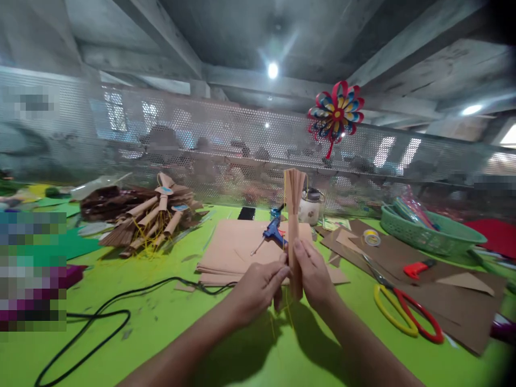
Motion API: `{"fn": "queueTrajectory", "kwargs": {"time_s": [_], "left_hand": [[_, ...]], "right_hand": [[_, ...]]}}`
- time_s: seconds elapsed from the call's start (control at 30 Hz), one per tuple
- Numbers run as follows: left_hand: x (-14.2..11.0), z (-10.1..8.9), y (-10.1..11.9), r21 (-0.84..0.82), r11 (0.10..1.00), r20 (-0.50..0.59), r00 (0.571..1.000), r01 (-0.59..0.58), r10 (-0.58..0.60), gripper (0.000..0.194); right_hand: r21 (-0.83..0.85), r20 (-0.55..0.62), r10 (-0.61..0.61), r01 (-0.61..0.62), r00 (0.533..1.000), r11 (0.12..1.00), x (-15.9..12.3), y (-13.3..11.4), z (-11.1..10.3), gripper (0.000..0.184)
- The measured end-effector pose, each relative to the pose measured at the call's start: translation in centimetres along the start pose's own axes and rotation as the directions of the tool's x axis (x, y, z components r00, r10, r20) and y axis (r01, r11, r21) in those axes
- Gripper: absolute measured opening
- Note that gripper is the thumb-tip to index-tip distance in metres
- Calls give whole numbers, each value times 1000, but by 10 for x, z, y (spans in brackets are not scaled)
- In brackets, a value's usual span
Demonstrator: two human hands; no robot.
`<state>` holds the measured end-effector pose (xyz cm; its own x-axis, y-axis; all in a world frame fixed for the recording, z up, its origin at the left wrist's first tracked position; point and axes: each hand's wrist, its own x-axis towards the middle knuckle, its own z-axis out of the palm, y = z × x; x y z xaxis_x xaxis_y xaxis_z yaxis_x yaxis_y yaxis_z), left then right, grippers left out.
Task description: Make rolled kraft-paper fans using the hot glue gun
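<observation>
A pleated brown paper bundle (295,207) stands upright in front of me, fanned slightly at its top and narrow at the middle. My right hand (316,271) is closed round its lower part, with the thumb on the near face. On the other side, my left hand (258,285) is closed in a pinch at the bundle's left edge. Thin yellow string (284,196) runs down that edge to the pinching fingers, and loose ends dangle below them. Just behind lies a blue glue gun (274,232) on a stack of brown paper sheets (226,244).
Finished paper bundles with yellow string (151,220) are heaped at left. A black cable (116,294) loops across the green table (161,333). Scissors (407,312), a red-handled tool (418,269), tape (371,237) and a green basket (435,234) lie at right. A perforated metal screen (226,140) stands behind.
</observation>
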<state>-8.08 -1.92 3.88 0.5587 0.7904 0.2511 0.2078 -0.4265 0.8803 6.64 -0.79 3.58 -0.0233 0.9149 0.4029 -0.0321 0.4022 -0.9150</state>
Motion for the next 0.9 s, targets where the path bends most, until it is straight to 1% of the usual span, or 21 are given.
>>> {"fn": "queueTrajectory", "kwargs": {"time_s": [0.03,0.1,0.2,0.27,0.3,0.37,0.4,0.47,0.5,0.53,0.6,0.63,0.67,0.77,0.8,0.87,0.9], "left_hand": [[1,-3,-1,-87,996,6,1000,21,-21,43],[3,-11,-3,-278,959,-11,998,50,-55,43],[6,-24,-4,-464,886,-103,994,-5,-48,36],[10,-30,-2,-527,849,-136,990,-44,-33,34],[12,-33,0,-542,838,-166,986,-71,-24,32],[16,-42,6,-544,825,-279,960,-155,-3,30],[18,-48,10,-530,823,-346,938,-204,9,28],[21,-66,21,-510,797,-492,870,-324,39,30],[22,-77,27,-510,782,-534,844,-359,40,31],[22,-89,33,-517,750,-575,817,-412,52,33],[20,-113,46,-554,654,-627,775,-515,80,37],[18,-124,51,-552,617,-659,747,-561,90,39],[16,-135,56,-551,588,-688,721,-592,81,40],[8,-159,62,-589,555,-706,708,-587,0,43],[5,-164,61,-586,542,-726,687,-603,-22,43],[2,-169,55,-627,548,-699,710,-554,-83,46],[2,-169,51,-653,558,-673,730,-512,-118,48]], "right_hand": [[30,11,22,-23,1000,999,1,-1,-2,36],[91,38,83,-86,996,992,4,0,-7,37],[159,29,185,-187,982,969,11,5,-16,39],[153,-6,188,-185,982,971,15,10,-22,40],[127,-12,169,-166,986,978,17,12,-24,40],[39,10,116,-116,993,992,20,14,-28,41],[-11,34,100,-100,994,995,21,15,-30,41],[-96,89,97,-89,991,991,22,15,-32,41],[-131,110,101,-87,989,988,22,15,-33,41],[-166,126,107,-86,986,982,22,14,-34,40],[-242,160,114,-73,981,967,22,13,-35,40],[-281,176,111,-58,978,958,22,12,-36,40],[-316,195,104,-38,975,948,22,11,-37,39],[-404,277,74,46,958,913,18,5,-45,40],[-435,308,68,77,949,897,16,1,-49,40],[-495,363,64,134,930,858,10,-7,-57,40],[-523,386,60,165,920,836,6,-12,-61,40]]}}
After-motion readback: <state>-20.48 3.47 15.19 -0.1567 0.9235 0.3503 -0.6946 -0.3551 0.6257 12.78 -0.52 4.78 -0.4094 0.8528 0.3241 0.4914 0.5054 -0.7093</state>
